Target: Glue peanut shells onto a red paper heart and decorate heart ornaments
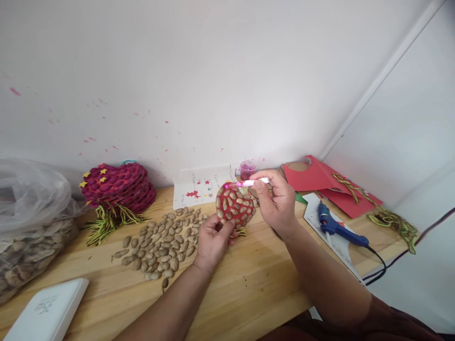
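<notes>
My left hand (216,239) is closed on the lower edge of a round red disc (237,208), thumb in front. Unpainted peanuts cover its face in rings, and a bit of green-yellow cord shows below it. Between the thumb and fingers of my right hand (279,199) is a white-handled paintbrush (256,182), its far end stained bright pink. That pink end meets the disc's upper edge, where the peanuts there look pink. Many loose peanuts (159,248) lie spread on the wooden table left of my left hand.
Painted purple discs with yellow stars (117,187) are stacked at left, beside a plastic bag of peanuts (31,251) and a white power bank (46,310). Behind stand a sticker sheet (185,184) and pink paint cup (248,169). Right: red card (302,177), blue glue gun (339,229), cord (394,227).
</notes>
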